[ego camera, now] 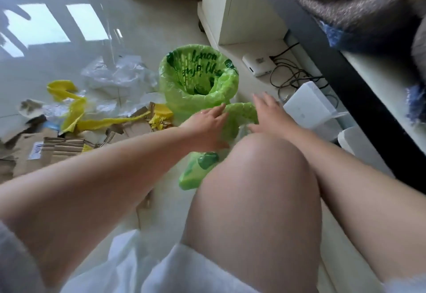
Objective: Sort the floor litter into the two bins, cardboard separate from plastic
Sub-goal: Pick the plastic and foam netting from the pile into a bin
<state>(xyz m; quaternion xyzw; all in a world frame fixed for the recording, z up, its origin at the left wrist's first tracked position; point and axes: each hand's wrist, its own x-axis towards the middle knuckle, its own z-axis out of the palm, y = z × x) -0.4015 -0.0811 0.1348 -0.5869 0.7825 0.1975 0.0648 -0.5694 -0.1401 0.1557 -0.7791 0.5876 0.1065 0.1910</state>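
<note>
my left hand [208, 120]: fingers straight and spread, resting on the near green liner, nothing pinched that I can see
my right hand [268, 114]: fingers also straight and loose, laid over the far side of the same rim, holding nothing
near green bag [242, 113]: thin film lining what I judge to be the second bin; my knee [253, 177] hides most of it, so I cannot tell how well it is seated
how the liner handles: feather-light, limp and slick, likely to slide off the rim; I would pinch the folded edge, not the flat film
lined green bin [198, 74]: stands upright just beyond my hands, mouth open, printed liner folded over its rim
cardboard scraps [57, 147]: torn corrugated pieces lying flat on the floor to my left, near my left forearm
how the cardboard handles: light but stiff, with ragged edges; I would take a piece by one edge, thumb on top
yellow plastic strips [76, 108]: draped across the cardboard, soft and floppy, best gathered in a bunch
clear plastic film [115, 76]: crumpled beside the lined bin, slippery and prone to springing open; needs a full closing grasp
white boxes and cables [299, 99]: on the floor to my right, against the furniture, not litter by my reading
</note>
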